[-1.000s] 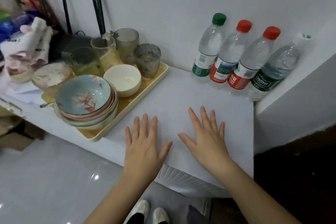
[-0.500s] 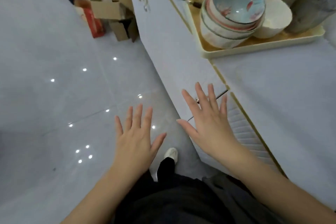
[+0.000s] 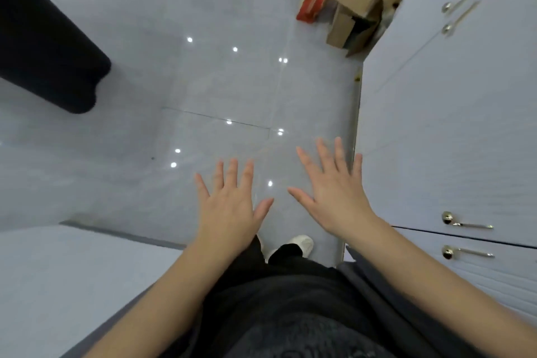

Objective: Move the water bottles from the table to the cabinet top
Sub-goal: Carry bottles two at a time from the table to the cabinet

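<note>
No water bottle shows in the head view now. My left hand [image 3: 229, 203] and my right hand [image 3: 334, 186] are held out flat over the floor, palms down and fingers spread, each holding nothing. The white cabinet front [image 3: 436, 131] with brass handles runs down the right side, just right of my right hand. The cabinet top is out of view.
Glossy pale floor tiles [image 3: 220, 81] fill the middle. Open cardboard boxes [image 3: 357, 0] and a red box [image 3: 312, 3] stand on the floor at the top right beside the cabinet. A black object [image 3: 49, 49] juts in at the upper left. A white surface [image 3: 58, 276] lies at the lower left.
The view has swung left and down, away from the cabinet top; the bottles, tray and bowls have left the view. Both hands stay open and spread, now over the floor.
</note>
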Demonstrator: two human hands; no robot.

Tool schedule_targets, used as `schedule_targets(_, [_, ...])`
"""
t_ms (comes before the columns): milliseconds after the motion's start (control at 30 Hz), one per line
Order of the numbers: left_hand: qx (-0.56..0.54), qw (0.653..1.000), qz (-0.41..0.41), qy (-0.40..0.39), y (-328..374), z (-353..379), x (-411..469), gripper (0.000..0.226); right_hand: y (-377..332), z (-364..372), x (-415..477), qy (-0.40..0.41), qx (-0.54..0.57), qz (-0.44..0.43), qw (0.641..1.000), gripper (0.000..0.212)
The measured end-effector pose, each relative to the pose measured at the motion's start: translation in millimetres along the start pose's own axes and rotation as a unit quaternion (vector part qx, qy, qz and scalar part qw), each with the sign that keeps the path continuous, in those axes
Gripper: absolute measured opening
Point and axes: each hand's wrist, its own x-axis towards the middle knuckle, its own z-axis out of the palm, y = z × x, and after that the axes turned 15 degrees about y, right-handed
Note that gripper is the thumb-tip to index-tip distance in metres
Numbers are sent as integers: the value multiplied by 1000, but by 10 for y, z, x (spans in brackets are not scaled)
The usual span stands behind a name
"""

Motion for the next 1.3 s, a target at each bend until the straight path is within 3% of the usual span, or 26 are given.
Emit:
schedule_targets(333, [-33,987,-153,22,-1310,-182,150,77,-1368,-8,784,-29,-29,-117,992,75])
schedule_targets(733, [-79,939,-334,32,-2261,-238,222,76,-2578,19,1707,-60,-60,-263,961,73])
schedule_targets(1300, [-123,837,-532,31,-3991,-595,1003,77,-4796,-106,3387,-64,-125,-496,857,76])
